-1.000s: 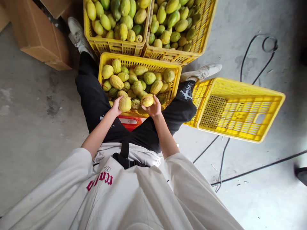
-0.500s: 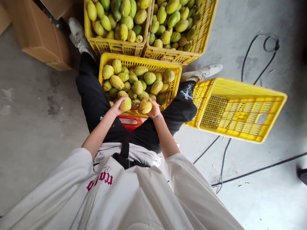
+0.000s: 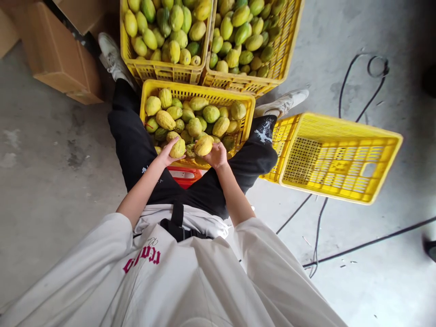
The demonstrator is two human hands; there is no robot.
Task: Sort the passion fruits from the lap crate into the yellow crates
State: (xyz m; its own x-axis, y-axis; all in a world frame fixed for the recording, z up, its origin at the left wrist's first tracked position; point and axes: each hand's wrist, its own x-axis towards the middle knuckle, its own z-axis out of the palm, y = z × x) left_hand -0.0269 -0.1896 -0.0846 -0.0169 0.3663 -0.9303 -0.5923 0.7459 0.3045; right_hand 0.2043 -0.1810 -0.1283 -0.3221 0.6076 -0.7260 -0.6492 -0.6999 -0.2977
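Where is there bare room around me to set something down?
Concrete floor is bare left of the black trousers, below the cardboard box; the right-hand yellow crate has room inside. Crowded: the three fruit crates; cables cross the right side.

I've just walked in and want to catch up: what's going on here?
The person's left hand holds one yellow fruit and the right hand a second yellow fruit, both over a yellow crate of similar fruit between the legs. Two more fruit-filled crates stand just beyond, and another yellow crate is beside the right leg.
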